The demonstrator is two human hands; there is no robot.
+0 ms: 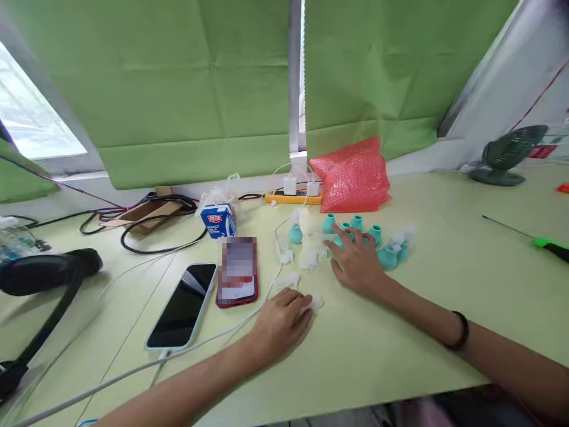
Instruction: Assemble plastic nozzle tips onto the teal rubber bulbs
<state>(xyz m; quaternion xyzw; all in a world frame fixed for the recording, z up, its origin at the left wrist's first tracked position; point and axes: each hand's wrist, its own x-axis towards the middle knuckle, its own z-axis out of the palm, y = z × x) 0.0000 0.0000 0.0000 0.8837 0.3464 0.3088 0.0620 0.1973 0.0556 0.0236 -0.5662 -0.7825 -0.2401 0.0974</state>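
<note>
My left hand [281, 323] rests on the pale green table [400, 332] with its fingers curled over a small white plastic piece [316, 303]. My right hand [355, 261] lies flat with fingers spread, reaching into a cluster of small teal vase-shaped parts [387, 256]. One teal part [295, 233] stands apart to the left. More white plastic pieces [310, 260] lie scattered between the two hands. A black band [462, 330] circles my right wrist.
Two phones, one dark [183, 305] and one red-cased [239, 271], lie left of my hands with a white cable [231, 329]. A milk carton [219, 220], power strip [293, 194], pink bubble-wrap bag [353, 175], fan [507, 155], screwdriver [540, 242] and black cables [146, 234] sit around.
</note>
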